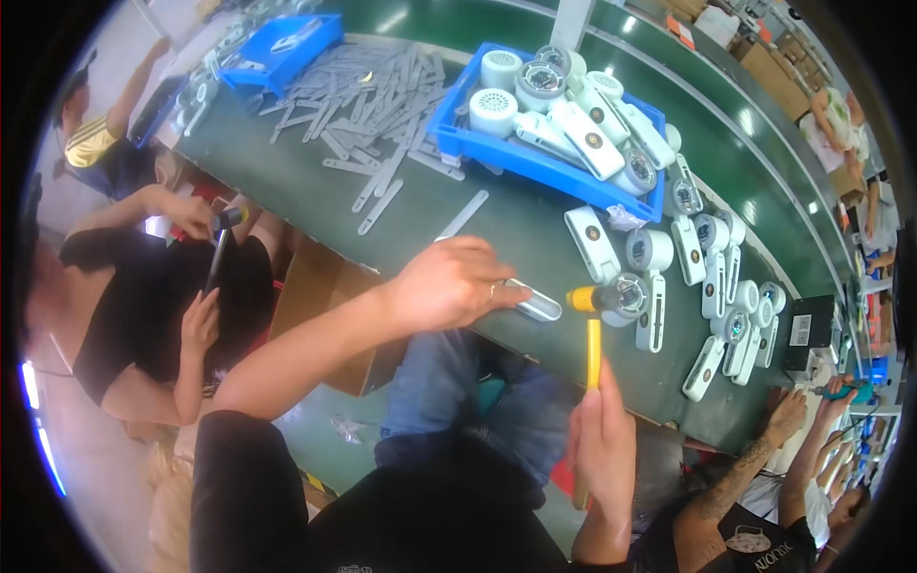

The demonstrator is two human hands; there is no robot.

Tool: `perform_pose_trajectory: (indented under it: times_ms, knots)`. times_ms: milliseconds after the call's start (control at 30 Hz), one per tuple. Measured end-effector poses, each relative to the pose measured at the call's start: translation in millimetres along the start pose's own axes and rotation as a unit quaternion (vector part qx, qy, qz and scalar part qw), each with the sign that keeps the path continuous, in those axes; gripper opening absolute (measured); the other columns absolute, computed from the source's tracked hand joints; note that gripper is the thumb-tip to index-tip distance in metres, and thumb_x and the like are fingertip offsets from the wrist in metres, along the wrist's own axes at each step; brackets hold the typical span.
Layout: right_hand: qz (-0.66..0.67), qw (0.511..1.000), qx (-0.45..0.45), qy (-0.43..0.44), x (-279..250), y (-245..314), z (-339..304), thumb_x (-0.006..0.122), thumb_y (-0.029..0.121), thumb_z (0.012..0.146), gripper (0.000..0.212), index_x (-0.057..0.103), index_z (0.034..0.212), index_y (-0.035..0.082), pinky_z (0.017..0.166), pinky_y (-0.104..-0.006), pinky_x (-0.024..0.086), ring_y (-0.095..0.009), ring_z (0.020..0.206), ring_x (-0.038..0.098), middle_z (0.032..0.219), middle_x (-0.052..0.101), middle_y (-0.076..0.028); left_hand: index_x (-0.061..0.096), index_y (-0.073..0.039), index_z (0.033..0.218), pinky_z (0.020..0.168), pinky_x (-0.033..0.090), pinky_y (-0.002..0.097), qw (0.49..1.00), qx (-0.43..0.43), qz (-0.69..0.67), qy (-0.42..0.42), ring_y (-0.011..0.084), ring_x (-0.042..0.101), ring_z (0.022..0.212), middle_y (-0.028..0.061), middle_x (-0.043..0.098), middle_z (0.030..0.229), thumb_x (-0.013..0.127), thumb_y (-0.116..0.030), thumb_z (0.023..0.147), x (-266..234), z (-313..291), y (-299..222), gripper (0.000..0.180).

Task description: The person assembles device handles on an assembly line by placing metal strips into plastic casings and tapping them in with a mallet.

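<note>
My left hand is closed near the table's front edge. Its fingers grip a white, long rounded piece that looks like a hand-held fan's handle; part of it is hidden under the hand. In my right hand is a mallet with a yellow handle and a yellow striking face, held upright. The mallet's head is just right of the white piece, apart from it, and overlaps a round fan head behind it. Just beyond my left hand lies a flat grey strip.
A blue tray heaped with white hand-held fans stands at the far middle. More fans lie to its right. Grey strips are piled at the far left beside another blue bin. Co-workers sit close on both sides; the left one holds a mallet.
</note>
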State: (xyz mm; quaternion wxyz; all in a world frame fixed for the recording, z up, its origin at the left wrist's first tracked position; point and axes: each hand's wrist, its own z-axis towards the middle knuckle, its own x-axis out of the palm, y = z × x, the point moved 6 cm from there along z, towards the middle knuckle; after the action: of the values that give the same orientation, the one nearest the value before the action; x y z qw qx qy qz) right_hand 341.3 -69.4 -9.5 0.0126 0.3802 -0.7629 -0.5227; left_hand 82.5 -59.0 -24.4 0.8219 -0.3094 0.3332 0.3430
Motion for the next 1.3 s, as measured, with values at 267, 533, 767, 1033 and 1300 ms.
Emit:
perform_pose_trajectory:
  times_ms: [267,533,767,1033,1300]
  knots:
    - [-0.070,0.994,-0.065,-0.057,12,-7,-2,0.043,0.015,0.113,0.055,0.034,0.166,0.005,0.059,-0.0299,0.049,-0.012,0.059,0.058,0.068,0.057,-0.006,0.085,-0.015,0.108,0.082,0.058,0.0358,1.000,-0.007,-0.025,0.012,0.0264,0.070,0.086,0.0039,0.078,0.102,0.084,-0.017,0.084,3,4,1,0.024]
    - [-0.181,0.980,-0.070,-0.038,14,2,-4,0.047,0.017,0.112,0.054,0.037,0.164,0.005,0.058,-0.0395,0.050,-0.029,0.057,0.064,0.069,0.058,-0.020,0.086,-0.016,0.106,0.082,0.058,0.0357,1.000,-0.014,-0.026,0.008,0.0261,0.070,0.088,0.0030,0.078,0.102,0.085,-0.018,0.083,5,-1,2,0.022]
    - [-0.168,0.982,-0.072,-0.052,17,3,2,0.045,0.020,0.113,0.055,0.034,0.166,0.009,0.061,-0.0437,0.049,-0.034,0.059,0.064,0.067,0.057,-0.019,0.075,-0.015,0.132,0.110,0.051,0.0427,0.998,-0.038,-0.036,0.046,0.0250,0.073,0.099,0.0026,0.079,0.103,0.087,-0.021,0.082,-1,1,5,0.052]
    - [-0.171,0.982,-0.067,-0.046,27,36,-8,0.045,0.021,0.114,0.054,0.035,0.165,0.008,0.061,-0.0437,0.050,-0.034,0.059,0.064,0.071,0.061,-0.020,0.028,-0.005,0.167,0.129,0.028,0.0531,0.982,-0.173,-0.029,0.067,0.0240,0.071,0.110,0.0018,0.079,0.098,0.090,-0.021,0.079,0,-8,17,0.109]
    - [-0.010,0.997,-0.076,-0.003,31,14,15,0.048,0.019,0.113,0.053,0.039,0.163,0.005,0.049,-0.0312,0.043,-0.013,0.049,0.050,0.062,0.052,-0.006,0.066,-0.013,0.145,0.114,0.049,0.0458,0.987,-0.158,-0.017,0.040,0.0264,0.072,0.100,0.0065,0.079,0.099,0.090,-0.023,0.079,-2,-10,21,0.072]
